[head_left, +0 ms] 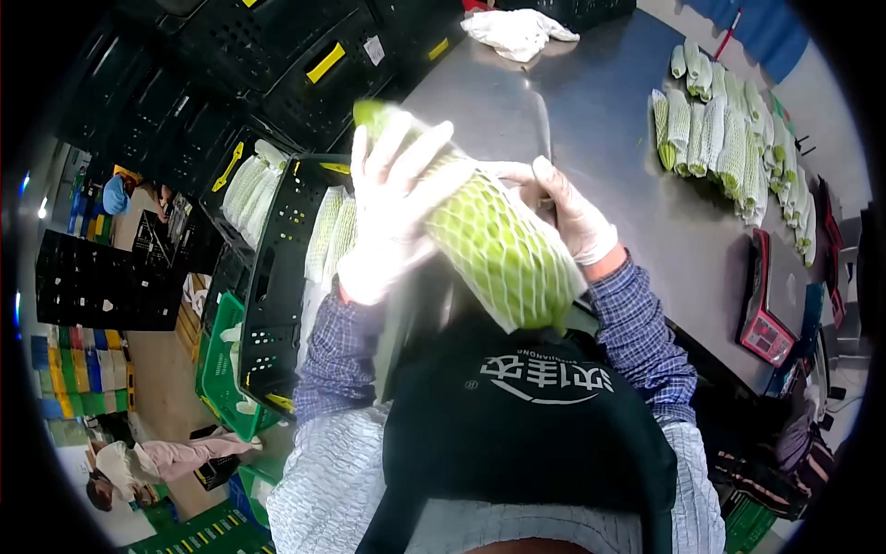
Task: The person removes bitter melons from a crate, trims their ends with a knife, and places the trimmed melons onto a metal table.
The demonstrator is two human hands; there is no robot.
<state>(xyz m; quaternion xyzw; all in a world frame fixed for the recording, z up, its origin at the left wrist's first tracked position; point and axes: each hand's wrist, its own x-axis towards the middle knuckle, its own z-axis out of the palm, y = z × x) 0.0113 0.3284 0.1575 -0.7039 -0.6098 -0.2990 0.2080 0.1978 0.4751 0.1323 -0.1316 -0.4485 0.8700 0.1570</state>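
A long green gourd (503, 249) in a white foam net is held up in front of my apron, slanting from upper left to lower right. My white-gloved left hand (392, 208) lies across its upper end, the fingers curved over the net. On the far side, my gloved right hand (577, 212) grips the gourd, its thumb showing and most fingers hidden behind it. A bare green tip pokes out above my left hand. Beside my left forearm, a black crate (268, 286) contains more netted gourds (323, 231).
Many netted gourds (715, 134) lie piled on the right of the metal table (614, 120). A red-framed scale (768, 305) stands at its edge. A white cloth (517, 32) lies at the far end. Stacked black crates (305, 55) and a green basket (221, 369) are leftward. Other people are farther off.
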